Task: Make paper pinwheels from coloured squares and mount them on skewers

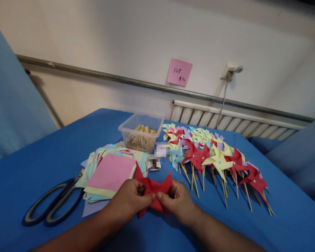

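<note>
Both of my hands pinch a red paper pinwheel [156,185] above the near part of the table. My left hand [131,197] grips its left side, thumb pressed near the middle. From the right, my right hand [180,203] is closed on it too, and the two thumb tips nearly meet at the centre. Pointed corners of the red paper stick out at top and bottom; its back is hidden. Just left of my hands lies a messy stack of coloured paper squares [111,171], a pink one on top. Scissors [60,199] with dark handles rest partly under that stack.
A clear plastic box [141,129] of short wooden sticks [144,133] stands behind the paper. Many finished pinwheels [219,161] on sticks lie in rows at the right. A small container [154,163], partly blurred, sits between them. Behind the blue table [68,147] are a radiator [225,119] and wall.
</note>
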Demonstrator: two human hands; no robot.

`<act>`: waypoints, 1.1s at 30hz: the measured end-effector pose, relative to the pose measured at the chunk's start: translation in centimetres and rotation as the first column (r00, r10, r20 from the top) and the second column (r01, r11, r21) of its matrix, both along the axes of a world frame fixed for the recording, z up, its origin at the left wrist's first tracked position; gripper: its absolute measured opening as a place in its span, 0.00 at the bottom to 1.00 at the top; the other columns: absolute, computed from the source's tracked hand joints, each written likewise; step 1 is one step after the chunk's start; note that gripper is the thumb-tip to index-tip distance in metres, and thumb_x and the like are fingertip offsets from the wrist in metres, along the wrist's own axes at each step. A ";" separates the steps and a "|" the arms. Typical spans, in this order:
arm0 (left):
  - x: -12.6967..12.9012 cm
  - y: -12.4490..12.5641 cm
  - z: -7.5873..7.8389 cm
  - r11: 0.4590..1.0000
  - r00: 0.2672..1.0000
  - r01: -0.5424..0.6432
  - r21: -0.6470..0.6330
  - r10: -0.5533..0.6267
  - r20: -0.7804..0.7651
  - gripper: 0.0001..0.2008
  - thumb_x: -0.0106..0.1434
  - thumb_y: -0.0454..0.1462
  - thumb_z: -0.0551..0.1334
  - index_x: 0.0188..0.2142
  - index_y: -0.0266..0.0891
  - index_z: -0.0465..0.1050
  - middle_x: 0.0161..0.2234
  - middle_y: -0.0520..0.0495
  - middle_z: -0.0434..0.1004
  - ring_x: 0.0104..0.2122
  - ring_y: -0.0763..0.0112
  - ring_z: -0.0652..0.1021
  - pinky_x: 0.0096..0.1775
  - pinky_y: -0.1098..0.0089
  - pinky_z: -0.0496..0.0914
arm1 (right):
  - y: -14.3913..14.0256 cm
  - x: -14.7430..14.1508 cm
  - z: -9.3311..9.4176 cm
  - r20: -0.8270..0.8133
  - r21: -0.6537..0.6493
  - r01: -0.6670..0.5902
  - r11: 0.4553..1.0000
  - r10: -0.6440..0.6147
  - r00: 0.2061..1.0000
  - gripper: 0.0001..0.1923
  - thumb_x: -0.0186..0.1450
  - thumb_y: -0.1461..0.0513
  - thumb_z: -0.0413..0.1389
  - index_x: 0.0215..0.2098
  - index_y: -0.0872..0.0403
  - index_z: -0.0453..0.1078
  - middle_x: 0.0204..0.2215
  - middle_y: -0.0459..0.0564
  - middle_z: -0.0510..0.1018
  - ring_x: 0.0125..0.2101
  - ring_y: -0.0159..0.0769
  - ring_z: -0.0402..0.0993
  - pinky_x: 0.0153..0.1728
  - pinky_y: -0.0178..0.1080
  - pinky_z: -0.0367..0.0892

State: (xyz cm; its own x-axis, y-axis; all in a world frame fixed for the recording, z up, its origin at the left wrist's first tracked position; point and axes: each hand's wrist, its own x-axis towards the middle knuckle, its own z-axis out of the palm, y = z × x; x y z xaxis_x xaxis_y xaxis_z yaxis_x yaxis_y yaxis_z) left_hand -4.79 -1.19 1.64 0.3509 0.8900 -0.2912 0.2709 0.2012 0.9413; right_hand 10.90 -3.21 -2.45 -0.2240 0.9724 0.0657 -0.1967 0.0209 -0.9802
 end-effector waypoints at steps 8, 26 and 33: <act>0.4 -0.2 1.0 0.996 0.996 -0.088 -0.001 0.088 -0.023 0.09 0.46 0.40 0.65 0.20 0.37 0.69 0.13 0.57 0.65 0.15 0.77 0.63 0.19 0.75 0.53 | -0.1 0.0 0.1 0.052 0.075 0.053 0.996 -0.057 0.997 0.08 0.59 0.58 0.58 0.34 0.55 0.71 0.30 0.49 0.79 0.29 0.36 0.74 0.34 0.38 0.69; -2.2 1.6 4.4 0.895 0.724 -0.409 -0.177 0.436 0.534 0.06 0.48 0.33 0.69 0.26 0.35 0.74 0.23 0.50 0.79 0.23 0.73 0.76 0.31 0.73 0.71 | 2.8 0.3 -0.8 0.369 0.415 0.293 0.861 -0.453 0.811 0.09 0.64 0.60 0.53 0.34 0.53 0.75 0.33 0.49 0.75 0.35 0.35 0.71 0.36 0.35 0.65; -2.0 1.7 3.0 0.909 0.734 -0.378 -0.176 0.410 0.541 0.06 0.49 0.35 0.69 0.26 0.35 0.75 0.21 0.50 0.79 0.22 0.72 0.75 0.29 0.72 0.70 | 5.2 -1.6 0.7 0.691 0.541 0.089 0.837 -0.501 0.521 0.12 0.66 0.67 0.49 0.40 0.52 0.74 0.36 0.51 0.77 0.39 0.37 0.72 0.41 0.36 0.64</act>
State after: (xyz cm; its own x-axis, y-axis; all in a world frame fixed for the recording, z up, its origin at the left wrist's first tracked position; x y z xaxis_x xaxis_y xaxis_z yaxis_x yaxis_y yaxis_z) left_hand -6.79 0.54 4.63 0.0855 0.9747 -0.2064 -0.4081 0.2233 0.8852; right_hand 9.28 2.00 -1.75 -0.0863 0.9114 0.4024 0.7316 0.3322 -0.5954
